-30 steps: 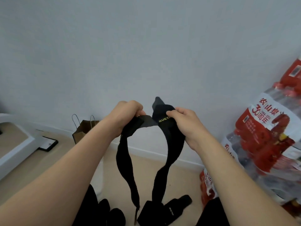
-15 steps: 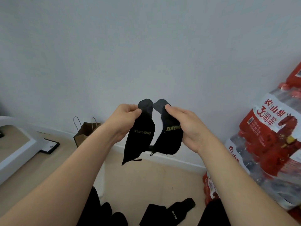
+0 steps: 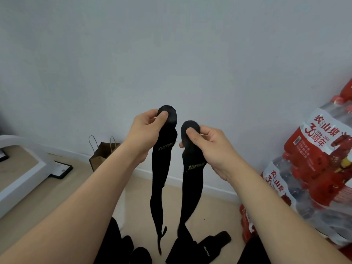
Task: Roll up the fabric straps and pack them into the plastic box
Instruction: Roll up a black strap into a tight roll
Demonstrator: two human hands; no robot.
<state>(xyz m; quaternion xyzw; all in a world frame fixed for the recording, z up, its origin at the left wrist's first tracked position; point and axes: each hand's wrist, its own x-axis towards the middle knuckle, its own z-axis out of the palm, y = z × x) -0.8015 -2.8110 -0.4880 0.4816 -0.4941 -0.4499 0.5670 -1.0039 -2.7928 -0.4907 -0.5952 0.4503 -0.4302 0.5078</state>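
pale wall (image 3: 171, 54) fills the top half. shrink-wrapped red-label water bottle packs (image 3: 314, 168) are stacked at 3 to 4 o'clock. white furniture edge (image 3: 22, 178) at 9 o'clock, brown paper bag (image 3: 101, 153) against the skirting just beyond it. two black xueying straps are held up at centre. left strap (image 3: 162, 168) hangs from the left hand (image 3: 144, 134), thumb and fingers pinching its rounded top end. right strap (image 3: 192, 187) hangs from the right hand (image 3: 211, 147), pinched the same way. both hands closed on fabric. more black straps (image 3: 200, 248) lie on the floor at 6 o'clock, and the right strap's tail reaches down to them.

change: half a second ago the two tops were touching and the fabric looked bunched short. now the hands are apart, the left slightly higher, and both lengths hang long and separate. judgement: straps are untangled, rolling not started, likely one gets rolled from its top end next. plastic box not in view.
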